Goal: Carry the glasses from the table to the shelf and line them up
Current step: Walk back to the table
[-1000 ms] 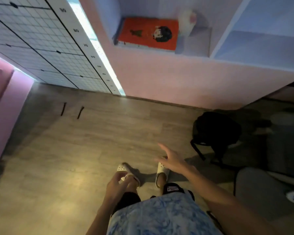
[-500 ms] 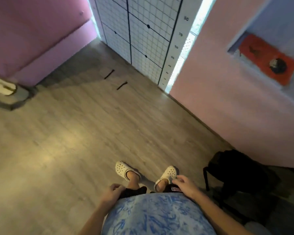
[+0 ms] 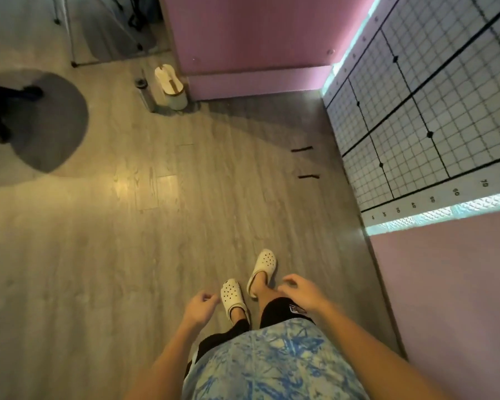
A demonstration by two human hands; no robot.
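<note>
Your left hand and right hand hang loosely curled and empty above the wood-grain plank floor. No glasses, table or shelf show here (only pink walls and a gridded panel). Expect the glasses to be rigid, slick and breakable: grasp each around its middle, not by the rim.

Blue-and-white tie-dye shirt, black shorts, 2 seemingly cream perforated clogs, bare forearms.

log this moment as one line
phase: walking, floor | left hand: empty | right hand: empty | glasses: none in view
</note>
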